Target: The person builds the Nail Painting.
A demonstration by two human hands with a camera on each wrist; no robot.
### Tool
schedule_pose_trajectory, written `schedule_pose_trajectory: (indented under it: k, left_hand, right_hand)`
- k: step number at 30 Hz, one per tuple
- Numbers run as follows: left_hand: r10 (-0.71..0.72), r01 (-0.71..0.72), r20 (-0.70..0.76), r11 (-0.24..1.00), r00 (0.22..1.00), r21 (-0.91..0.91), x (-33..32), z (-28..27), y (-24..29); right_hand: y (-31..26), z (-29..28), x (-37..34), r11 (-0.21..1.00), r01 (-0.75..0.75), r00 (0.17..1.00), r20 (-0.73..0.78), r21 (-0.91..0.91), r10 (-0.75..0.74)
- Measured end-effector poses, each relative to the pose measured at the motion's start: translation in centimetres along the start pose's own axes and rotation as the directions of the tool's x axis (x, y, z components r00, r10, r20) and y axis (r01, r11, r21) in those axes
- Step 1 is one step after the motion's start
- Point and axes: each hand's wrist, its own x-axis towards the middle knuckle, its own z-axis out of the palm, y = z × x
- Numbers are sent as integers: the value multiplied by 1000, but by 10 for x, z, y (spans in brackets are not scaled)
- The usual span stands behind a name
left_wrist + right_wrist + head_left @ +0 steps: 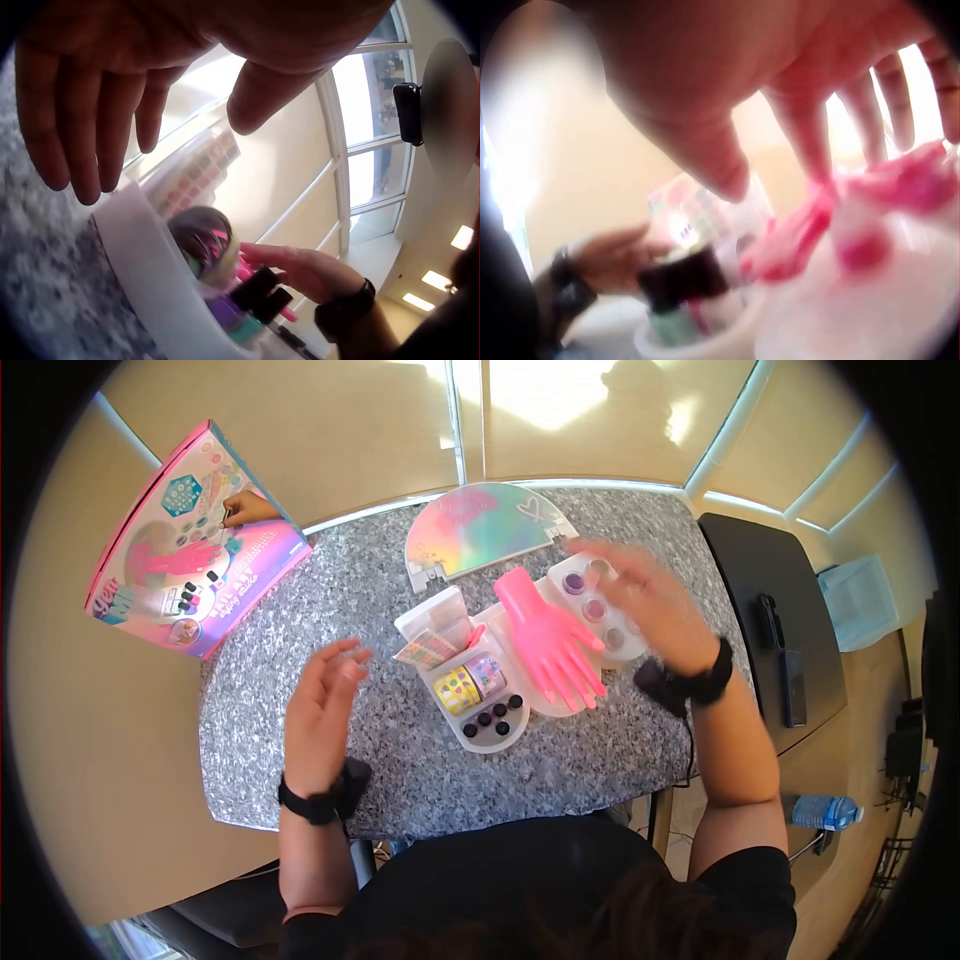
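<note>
A pink plastic hand model (550, 640) lies on a white tray (515, 735) in the head view. The tray's left part holds tape rolls (457, 690), several black-capped bottles (486, 718) and sticker sheets (435, 645); its right part has round pots (594, 610). Over those pots the right hand (655, 605) is spread, blurred, holding nothing. The left hand (322, 705) is left of the tray, fingers relaxed and empty. In the left wrist view, the left hand (112, 90) hangs beside the tray wall (150, 270). The right wrist view shows the right hand (795, 90) above the pink model (791, 240).
Behind the tray lies a rainbow-coloured semicircular panel (490, 535). A colourful box (200, 550) stands at the left edge of the granite-patterned table (260, 740). To the right are a black surface (740, 560) with dark devices, a clear bin (860, 600) and a water bottle (826, 812).
</note>
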Motion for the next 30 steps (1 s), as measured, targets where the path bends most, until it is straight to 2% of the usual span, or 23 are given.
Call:
schedule_pose_trajectory:
  k: [2, 4, 5, 6, 7, 9, 10, 12, 13, 15, 17, 19, 20, 21, 22, 24, 27, 28, 30]
  left_hand:
    - [-2, 3, 23, 1000, 1000, -19, 31, -13, 0]
    - [-6, 8, 48, 999, 999, -35, 67, -12, -3]
    - [-83, 104, 136, 983, 987, -150, 87, -10, -7]
    - [-143, 201, 228, 946, 963, -255, 104, -7, -11]
    - [-135, 190, 219, 948, 966, -256, 118, -4, -14]
    - [-275, 351, 265, 885, 924, -305, 141, 6, -17]
    - [-270, 342, 257, 890, 928, -303, 149, 8, -19]
    - [-288, 432, 371, 809, 883, -399, 164, 10, -18]
    - [-284, 424, 365, 812, 887, -400, 169, 12, -19]
    - [-362, 465, 312, 800, 878, -379, 175, 17, -20]
    - [-368, 455, 284, 813, 885, -363, 177, 21, -27]
    - [-349, 417, 283, 878, 893, -235, 184, 22, -49]
    - [-352, 420, 283, 878, 892, -232, 185, 22, -61]
    - [-324, 417, 361, 882, 874, -219, 183, 21, -65]
    - [-294, 413, 436, 887, 850, -207, 181, 21, -69]
    - [-295, 407, 442, 895, 847, -183, 167, 17, -59]
    - [-262, 371, 465, 915, 846, -161, 146, 17, -44]
    - [-222, 356, 468, 908, 856, -220, 142, 18, -45]
    - [-187, 343, 465, 897, 865, -279, 133, 19, -48]
  right_hand:
    - [14, -27, 38, 974, 84, 990, -90, -211, -105]
    - [39, -49, 76, 994, -34, 995, -93, -106, 24]
    - [61, -60, 97, 994, -29, 996, -89, -104, 19]
    - [86, -70, 120, 983, -157, 986, -46, 92, 162]
    - [104, -76, 137, 919, -281, 958, 21, 276, 287]
    - [118, -77, 154, 926, -306, 952, 71, 223, 297]
    - [122, -76, 162, 925, -340, 939, 124, 168, 322]
    - [129, -67, 172, 929, -339, 940, 91, 150, 328]
    - [130, -64, 173, 926, -356, 934, 61, 125, 351]
    - [126, -63, 172, 917, -381, 924, 55, 116, 377]
    - [117, -62, 165, 921, -383, 921, 108, 64, 375]
    - [109, -61, 157, 919, -380, 919, 155, 103, 363]
    - [101, -60, 154, 916, -400, 896, 227, 33, 383]
    - [95, -59, 152, 911, -411, 866, 295, -41, 404]
    - [97, -59, 151, 911, -410, 866, 296, -42, 403]
    - [101, -56, 151, 915, -387, 867, 292, -114, 403]
    - [97, -56, 147, 935, -331, 878, 320, -130, 356]
    - [98, -55, 146, 935, -329, 878, 321, -130, 354]
    - [96, -49, 141, 964, -264, 945, 200, -5, 260]
